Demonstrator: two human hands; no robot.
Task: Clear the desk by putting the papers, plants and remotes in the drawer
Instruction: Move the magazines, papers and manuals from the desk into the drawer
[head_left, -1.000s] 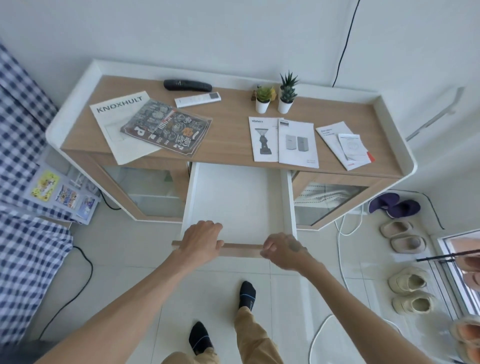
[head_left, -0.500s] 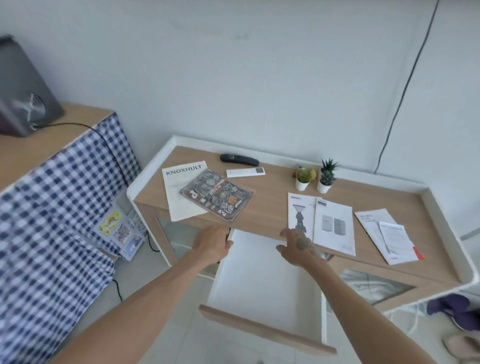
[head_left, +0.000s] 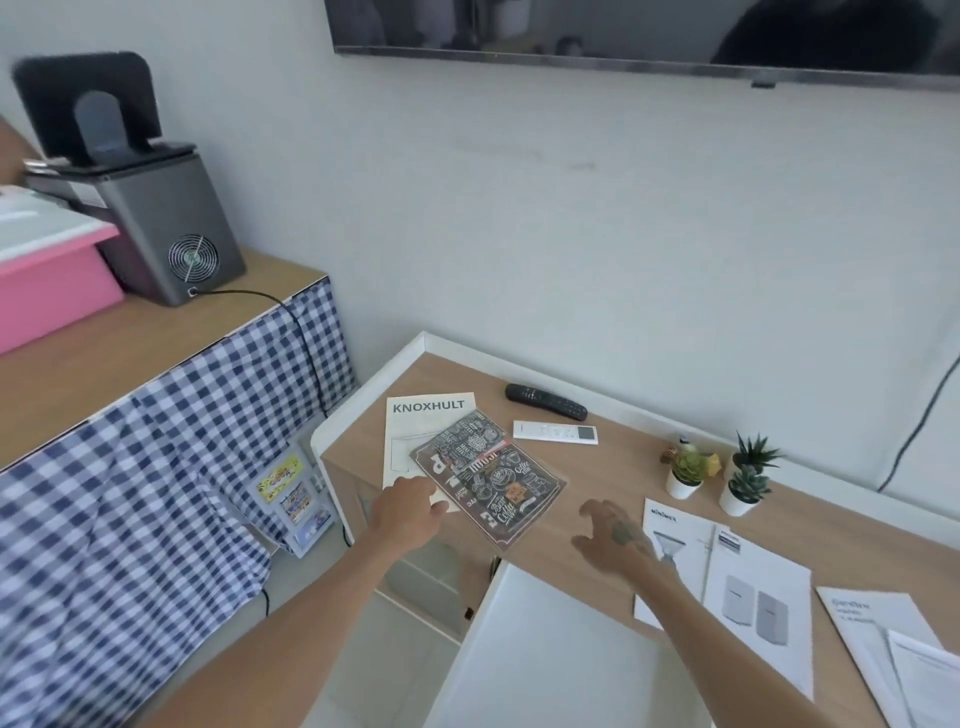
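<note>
Hands reach over a wooden desk (head_left: 613, 483) with a raised white rim, seen from the head camera looking down. The left hand (head_left: 408, 512) rests on the lower edge of a white KNOXHULT booklet (head_left: 415, 431) at the desk's left end, fingers curled down onto the paper — whether it actually grips the sheet cannot be told. A dark coffee-themed magazine (head_left: 488, 491) lies tilted across that booklet, just beside the left hand's fingers. The right hand (head_left: 615, 538) hovers above the desk's front edge with fingers spread wide and holding nothing, between the magazine and a white leaflet with grey product pictures (head_left: 737, 587).

Behind the magazine, near the wall, a black remote (head_left: 545, 401) lies just beyond a white remote (head_left: 555, 432), the two close but apart. Two small potted plants — a pale green one (head_left: 688, 470) and a spiky dark green one (head_left: 748, 478) — stand upright in white pots side by side, right of the remotes. More white papers (head_left: 893, 649) lie at the desk's right end, partly cut off by the frame.

The white drawer (head_left: 545, 649) stands pulled out below the desk's front edge, under the right forearm; the part in view holds nothing. To the left, a checked blue-and-white cloth (head_left: 130, 493) hangs from a wooden counter carrying a grey fan-vented appliance (head_left: 166, 228) and a pink box (head_left: 47, 280).
</note>
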